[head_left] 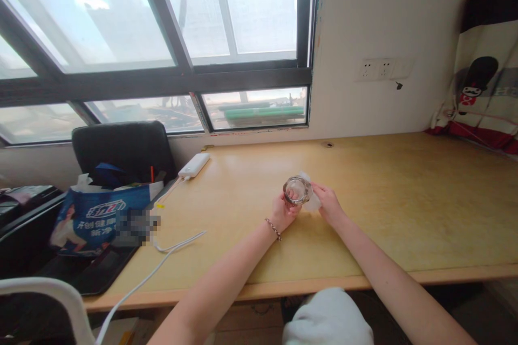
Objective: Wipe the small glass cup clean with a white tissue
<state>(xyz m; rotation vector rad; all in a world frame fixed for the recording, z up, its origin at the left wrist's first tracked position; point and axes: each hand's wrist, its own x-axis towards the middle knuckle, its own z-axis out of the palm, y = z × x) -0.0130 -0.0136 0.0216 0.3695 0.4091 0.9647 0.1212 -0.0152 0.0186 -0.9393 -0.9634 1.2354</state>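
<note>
My left hand (286,212), with a beaded bracelet at the wrist, is closed around a clear glass jar (297,190). The round rim of the jar faces up toward me. Against its right side lies a whitish, see-through sheet (312,200), perhaps tissue or thin plastic; I cannot tell which. My right hand (327,202) pinches this sheet at its right edge, close beside the glass. Both hands are above the middle of the wooden table (388,210).
A white power bank (195,165) with cables lies at the table's back left. A white cable (174,248) runs over the front left edge. Left of it are a blue bag (101,218) and a black chair (121,145). A patterned curtain (485,64) hangs at the right.
</note>
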